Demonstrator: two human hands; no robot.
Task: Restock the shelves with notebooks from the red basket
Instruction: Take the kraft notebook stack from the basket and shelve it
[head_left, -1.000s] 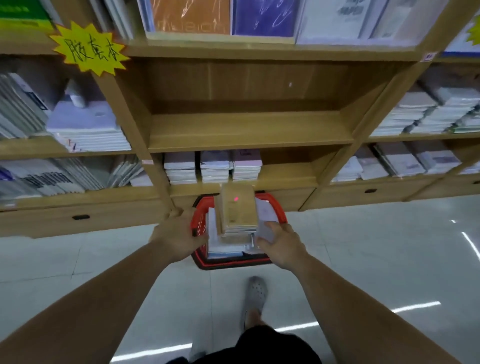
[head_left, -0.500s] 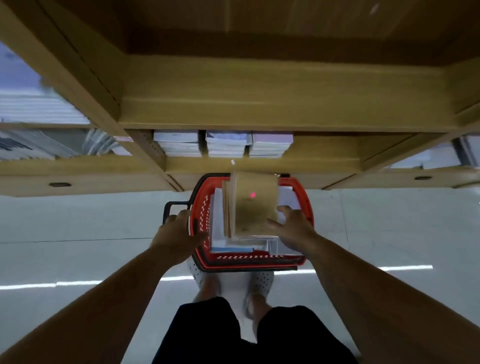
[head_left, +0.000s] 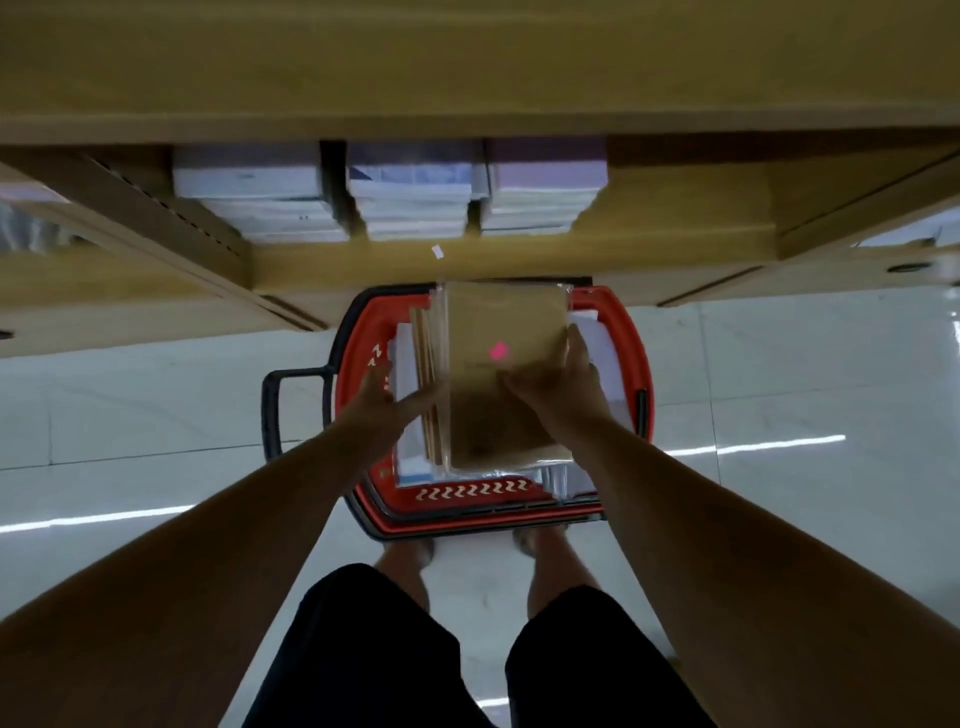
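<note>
A red basket (head_left: 631, 364) sits on the white floor (head_left: 779, 374), just in front of the wooden shelves (head_left: 467, 67). It is full of notebooks. On top is a stack of brown notebooks (head_left: 498, 332) with a small pink spot on the top cover. Both hands are on this stack. The left hand (head_left: 384, 405) is at the left side of the stack, with its fingers (head_left: 423, 402) pressed flat against the edges of the books. The right hand (head_left: 558, 387) is on the right side, with its thumb lying across the top cover and its other fingers (head_left: 577, 345) wrapped round the right edge. So the stack is squeezed between the two hands, over the middle of the basket. More white notebooks (head_left: 597, 343) lie under and beside the brown ones, inside the basket. A black handle (head_left: 278, 384) sticks out from the left side of the basket. On the low shelf just past the basket there are three piles of notebooks (head_left: 415, 202) side by side, and the right part of that shelf is bare wood. The person stands close to the near side of the basket, in dark shorts (head_left: 363, 649), with both feet near the basket's rim.
</note>
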